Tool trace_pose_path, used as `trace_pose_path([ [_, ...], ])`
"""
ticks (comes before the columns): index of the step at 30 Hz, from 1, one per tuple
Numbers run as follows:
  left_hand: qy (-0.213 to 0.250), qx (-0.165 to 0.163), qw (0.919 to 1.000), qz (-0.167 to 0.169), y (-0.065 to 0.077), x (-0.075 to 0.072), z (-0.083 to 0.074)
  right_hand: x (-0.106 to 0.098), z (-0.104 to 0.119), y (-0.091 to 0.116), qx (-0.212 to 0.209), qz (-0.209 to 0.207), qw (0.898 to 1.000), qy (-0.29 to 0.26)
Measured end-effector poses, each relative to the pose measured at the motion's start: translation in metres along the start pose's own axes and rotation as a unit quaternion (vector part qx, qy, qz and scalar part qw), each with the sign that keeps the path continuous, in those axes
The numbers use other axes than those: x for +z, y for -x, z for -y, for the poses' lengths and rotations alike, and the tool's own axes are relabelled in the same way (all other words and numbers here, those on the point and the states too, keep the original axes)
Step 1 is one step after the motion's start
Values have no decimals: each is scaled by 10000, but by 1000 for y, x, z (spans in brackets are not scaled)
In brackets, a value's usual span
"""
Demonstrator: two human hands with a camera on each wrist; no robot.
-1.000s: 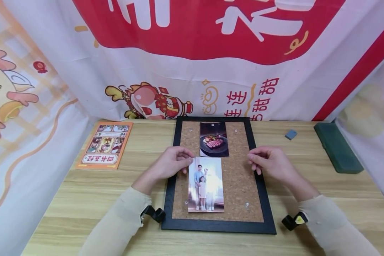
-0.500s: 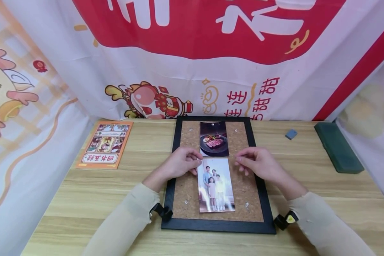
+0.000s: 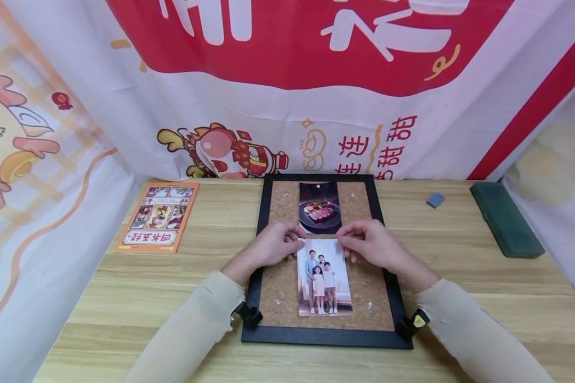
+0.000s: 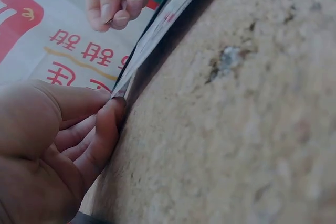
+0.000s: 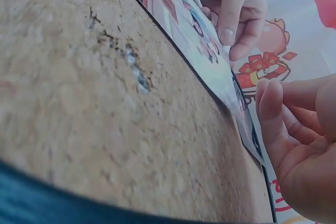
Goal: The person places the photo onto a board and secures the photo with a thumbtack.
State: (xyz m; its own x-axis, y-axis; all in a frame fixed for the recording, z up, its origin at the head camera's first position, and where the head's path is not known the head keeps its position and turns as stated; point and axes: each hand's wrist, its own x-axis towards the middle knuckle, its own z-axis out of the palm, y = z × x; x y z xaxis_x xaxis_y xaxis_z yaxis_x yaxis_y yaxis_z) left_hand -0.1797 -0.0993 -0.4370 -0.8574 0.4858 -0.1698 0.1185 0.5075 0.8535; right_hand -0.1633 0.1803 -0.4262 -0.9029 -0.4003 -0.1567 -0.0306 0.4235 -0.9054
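Observation:
On the black-framed cork board (image 3: pixel 371 282), a family photo (image 3: pixel 323 282) lies below a photo of a plated steak (image 3: pixel 319 208). My left hand (image 3: pixel 275 242) pinches the family photo's upper left edge between thumb and fingers, as the left wrist view shows from the side. My right hand (image 3: pixel 374 244) is at the upper right corner of the family photo in the head view. Its thumb and forefinger are pressed together; in the left wrist view a small dark pin-like tip peeks out of that hand (image 4: pixel 118 6), the rest hidden by the fingers.
Several clear pins, one of them a lower right pin (image 3: pixel 369 306), sit in the cork. An orange booklet (image 3: pixel 157 218) lies to the left. At the right are a small blue block (image 3: pixel 435 200) and a dark green case (image 3: pixel 508 221). A printed cloth (image 3: pixel 287 122) hangs behind.
My left hand has shifted the family photo to the right, under the steak photo. My right hand has come leftward from the board's right edge to the photo's upper right corner.

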Motion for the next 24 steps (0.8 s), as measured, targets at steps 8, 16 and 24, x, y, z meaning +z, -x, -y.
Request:
trace_pose_path([
  [8, -671, -36, 9977, -116, -2, 1, -2, 9, -1, -10, 23, 192, 9998, 18],
  [16, -924, -28, 9956, -173, -4, 0, -3, 16, -1, -20, 235, 191, 9994, 147],
  [24, -1007, 12, 9948, -166, -5, 0, -2, 26, 3, -31, 428, 380, 9980, 285],
])
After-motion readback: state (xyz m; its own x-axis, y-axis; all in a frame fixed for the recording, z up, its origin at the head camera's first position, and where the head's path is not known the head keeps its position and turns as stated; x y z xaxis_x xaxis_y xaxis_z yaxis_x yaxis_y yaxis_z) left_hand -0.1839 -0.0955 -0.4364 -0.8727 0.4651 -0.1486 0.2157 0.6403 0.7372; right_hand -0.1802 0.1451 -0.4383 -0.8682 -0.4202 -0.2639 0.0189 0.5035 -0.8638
